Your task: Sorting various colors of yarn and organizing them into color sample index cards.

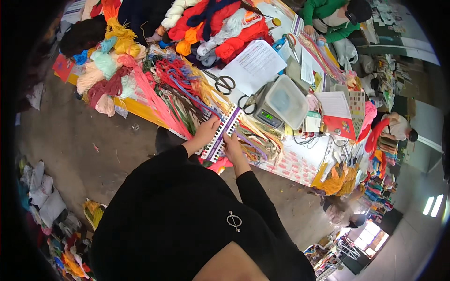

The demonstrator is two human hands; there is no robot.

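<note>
A long white and purple thread card with holes along both edges lies across many coloured yarn strands at the table's near edge. My left hand is closed at the card's left edge, its fingertips on the card beside the strands. My right hand grips the card's right edge, fingers bent; its fingertips are partly hidden. A lavender-blue yarn strand comes down to the card near my left fingers, and a purple length shows again beyond my right hand. Pale yarn ends fan out on the right.
Black scissors lie beyond the card, near printed sheets. A clear plastic tub stands on a digital scale. Heaped yarn skeins cover the far left. A person in green works across the table.
</note>
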